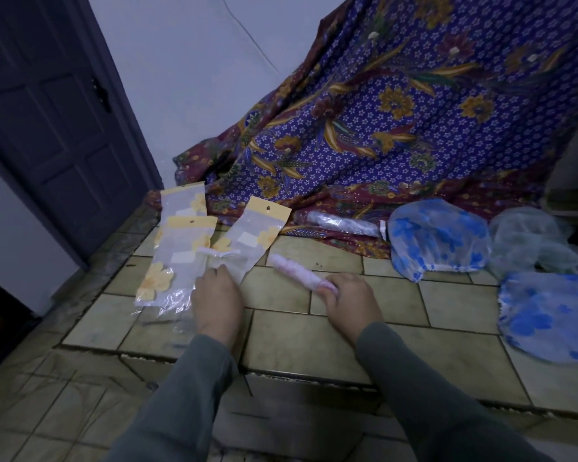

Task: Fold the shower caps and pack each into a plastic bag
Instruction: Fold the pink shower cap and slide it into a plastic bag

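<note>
A pink shower cap, folded into a narrow roll (296, 272), lies on the tiled ledge (281, 331), and my right hand (351, 303) grips its near end. My left hand (216, 300) rests with its fingertips on the lower edge of a clear plastic bag (247, 243) with a yellow header card. Two more such bags (181, 248) with yellow flowers lie overlapped to the left. Unfolded blue-flowered shower caps sit at the right, one (437, 240) further back and one (548, 316) nearer. A packed roll in clear plastic (342, 225) lies on the cloth.
A purple patterned cloth (397, 111) drapes over something behind the ledge. A greyish translucent cap (531, 241) sits at the far right. A dark door (47, 111) stands at the left. The ledge drops to a lower tiled floor (64, 411) near me.
</note>
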Tool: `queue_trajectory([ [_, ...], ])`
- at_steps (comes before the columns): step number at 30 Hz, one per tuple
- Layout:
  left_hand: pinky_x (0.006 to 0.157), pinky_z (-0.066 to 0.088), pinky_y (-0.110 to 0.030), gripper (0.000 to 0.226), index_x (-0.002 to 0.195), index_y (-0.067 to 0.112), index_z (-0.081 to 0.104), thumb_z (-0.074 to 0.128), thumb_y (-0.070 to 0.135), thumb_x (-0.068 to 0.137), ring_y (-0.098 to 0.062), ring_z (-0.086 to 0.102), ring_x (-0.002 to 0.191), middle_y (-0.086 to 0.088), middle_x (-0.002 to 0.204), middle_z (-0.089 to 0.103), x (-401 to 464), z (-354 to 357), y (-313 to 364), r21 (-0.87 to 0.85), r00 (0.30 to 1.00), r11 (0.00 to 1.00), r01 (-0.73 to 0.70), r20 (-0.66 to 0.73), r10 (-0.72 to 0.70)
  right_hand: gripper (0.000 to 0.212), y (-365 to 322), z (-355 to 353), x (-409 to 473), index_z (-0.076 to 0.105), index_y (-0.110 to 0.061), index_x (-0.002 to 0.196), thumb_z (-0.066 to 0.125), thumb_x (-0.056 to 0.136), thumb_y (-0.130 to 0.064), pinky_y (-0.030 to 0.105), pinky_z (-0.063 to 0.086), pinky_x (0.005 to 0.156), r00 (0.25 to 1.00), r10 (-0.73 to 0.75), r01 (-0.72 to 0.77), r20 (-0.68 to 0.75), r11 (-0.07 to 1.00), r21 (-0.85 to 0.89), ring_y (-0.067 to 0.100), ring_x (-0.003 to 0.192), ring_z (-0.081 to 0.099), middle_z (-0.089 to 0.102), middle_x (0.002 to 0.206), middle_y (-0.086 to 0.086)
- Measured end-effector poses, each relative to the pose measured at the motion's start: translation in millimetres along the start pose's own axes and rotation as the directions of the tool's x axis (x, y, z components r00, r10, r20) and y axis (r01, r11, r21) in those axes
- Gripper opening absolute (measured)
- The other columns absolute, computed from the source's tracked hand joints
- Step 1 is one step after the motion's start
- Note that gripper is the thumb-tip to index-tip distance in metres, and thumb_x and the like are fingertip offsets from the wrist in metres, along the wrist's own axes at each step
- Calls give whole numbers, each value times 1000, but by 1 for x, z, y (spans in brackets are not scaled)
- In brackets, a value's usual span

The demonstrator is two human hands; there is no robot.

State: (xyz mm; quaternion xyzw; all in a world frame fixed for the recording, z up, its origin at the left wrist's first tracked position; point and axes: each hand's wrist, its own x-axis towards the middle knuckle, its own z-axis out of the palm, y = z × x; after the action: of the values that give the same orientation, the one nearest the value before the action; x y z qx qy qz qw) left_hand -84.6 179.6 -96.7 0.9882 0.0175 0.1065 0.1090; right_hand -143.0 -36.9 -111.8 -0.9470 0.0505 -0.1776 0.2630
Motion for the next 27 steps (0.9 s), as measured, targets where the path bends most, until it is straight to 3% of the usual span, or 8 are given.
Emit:
queue_trajectory([
  [5,77,44,-42,39,125,7,55,54,1,86,-36,55,95,-16,115,60,-4,-10,38,-82,965,973,-215,-169,199,16,9,-22,3,70,-9,94,59,89,-20,32,42,72,987,98,-86,-129,992,89,26,82,56,66,86,9],
  [9,64,47,-38,38,106,9,66,71,1,70,-33,59,75,-10,94,66,-17,6,75,-25,851,873,-487,-239,468,16,22,-44,3,69,-7,99,60,89,-17,32,43,76,955,190,-156,-230,975,155,25,86,57,66,90,9],
  [14,87,45,-39,30,114,16,64,59,16,84,-29,59,94,-5,108,66,-36,36,108,-146,740,726,-672,-85,667,15,46,-58,-5,70,-10,97,61,89,-19,36,46,80,941,227,-208,-250,973,99,26,87,58,67,90,9],
  [17,91,42,-38,29,114,19,64,49,24,90,-29,58,101,-4,112,66,-40,46,124,-293,699,674,-678,25,714,17,58,-58,-10,70,-12,98,61,88,-22,38,46,82,948,233,-242,-218,970,-13,29,92,58,66,94,12],
  [20,95,39,-30,27,107,11,67,62,25,84,-28,58,108,-6,115,66,-34,49,129,-488,722,651,-582,60,689,21,64,-59,-9,68,-15,104,56,91,-25,36,41,86,957,245,-267,-157,953,-144,27,99,56,64,101,9],
  [23,92,43,-27,34,103,10,68,77,28,76,-21,60,101,-6,109,65,-29,43,128,-617,827,671,-410,59,559,18,66,-61,-6,67,-18,101,54,92,-28,36,37,83,970,198,-228,-138,940,-254,28,100,54,64,101,7],
  [25,84,45,-31,32,92,11,65,81,30,71,-19,57,90,-5,95,61,-25,34,125,-667,903,660,-344,-44,426,14,64,-60,-1,67,-17,96,57,89,-23,36,35,82,982,147,-176,-115,935,-308,30,100,53,64,99,8],
  [27,82,42,-31,41,92,16,61,82,40,66,-16,50,92,0,96,56,-20,28,122,-625,897,655,-425,-192,399,12,57,-57,5,68,-16,92,63,82,-13,39,36,81,994,71,-98,-88,930,-355,32,96,54,65,94,8],
])
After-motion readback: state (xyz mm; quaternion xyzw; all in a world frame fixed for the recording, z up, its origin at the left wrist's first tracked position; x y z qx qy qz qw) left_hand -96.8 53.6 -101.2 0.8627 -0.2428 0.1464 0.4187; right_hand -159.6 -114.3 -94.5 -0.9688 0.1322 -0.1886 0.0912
